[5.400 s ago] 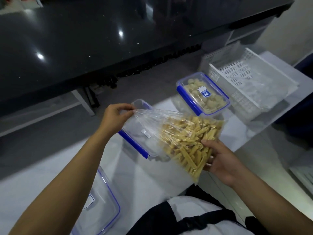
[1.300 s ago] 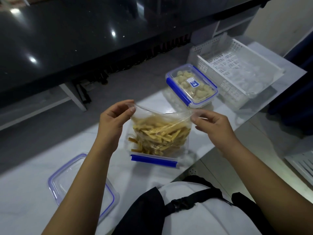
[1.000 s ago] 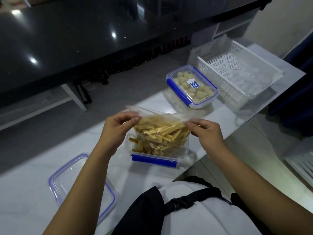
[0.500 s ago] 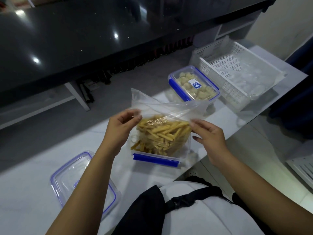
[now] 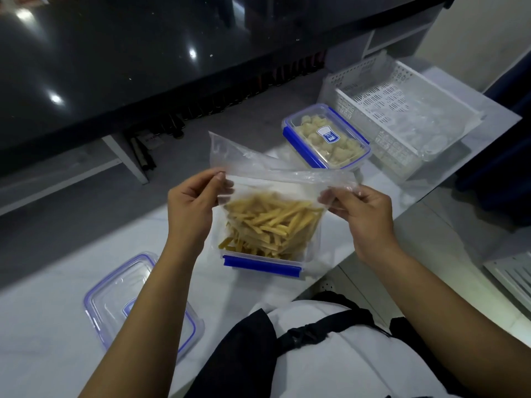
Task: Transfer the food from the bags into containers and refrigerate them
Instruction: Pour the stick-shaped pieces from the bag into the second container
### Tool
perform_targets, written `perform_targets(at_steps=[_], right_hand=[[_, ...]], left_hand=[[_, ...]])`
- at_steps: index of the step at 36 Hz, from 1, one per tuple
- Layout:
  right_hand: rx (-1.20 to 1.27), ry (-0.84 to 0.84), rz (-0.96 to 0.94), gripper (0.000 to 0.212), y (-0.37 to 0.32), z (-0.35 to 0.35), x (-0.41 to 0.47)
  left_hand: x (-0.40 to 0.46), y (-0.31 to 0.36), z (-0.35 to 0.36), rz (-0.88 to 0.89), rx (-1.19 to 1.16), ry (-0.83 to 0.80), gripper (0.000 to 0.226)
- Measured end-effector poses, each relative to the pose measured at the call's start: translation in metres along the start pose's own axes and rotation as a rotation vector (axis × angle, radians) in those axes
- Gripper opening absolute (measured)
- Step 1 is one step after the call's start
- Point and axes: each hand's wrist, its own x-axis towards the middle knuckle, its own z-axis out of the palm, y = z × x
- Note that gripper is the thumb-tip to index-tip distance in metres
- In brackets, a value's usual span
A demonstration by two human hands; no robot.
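Note:
A clear plastic bag (image 5: 267, 173) hangs over an open container with a blue clasp (image 5: 263, 265) on the white counter. Yellow fry-like sticks (image 5: 270, 222) fill the container below the bag; whether the bag's lower part still wraps them I cannot tell. My left hand (image 5: 191, 208) pinches the bag's left side and my right hand (image 5: 360, 214) pinches its right side, both held above the container. A second container (image 5: 326, 136), lidded and holding pale round pieces, stands further back to the right.
A loose clear lid with a blue rim (image 5: 115, 300) lies at the near left of the counter (image 5: 57, 326). A white slotted basket (image 5: 402, 110) stands at the back right. A dark glossy table (image 5: 143, 53) stretches beyond a gap of floor.
The bag was tipped sideways above the container, then stood in it. Both hands have since drawn its upper part upward, and the fries have settled into the container.

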Motion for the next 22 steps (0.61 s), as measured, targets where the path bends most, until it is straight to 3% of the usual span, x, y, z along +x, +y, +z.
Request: perform_targets(at_steps=[7, 10, 13, 22], right_hand=[[-0.053, -0.048, 0.178, 0.01, 0.018, -0.005, -0.002], [-0.08, -0.052, 0.177, 0.007, 0.018, -0.005, -0.005], [-0.078, -0.041, 0.164, 0.018, 0.017, -0.004, -0.004], [-0.005, -0.075, 0.082, 0.016, -0.005, 0.0, 0.009]], left_hand=[[-0.004, -0.018, -0.001, -0.133, 0.071, -0.061, 0.016], [-0.008, -0.022, -0.003, -0.151, 0.096, -0.058, 0.016], [-0.009, -0.022, -0.002, -0.135, 0.126, -0.028, 0.011], [0.0, 0.0, 0.002, -0.036, -0.001, -0.024, 0.013]])
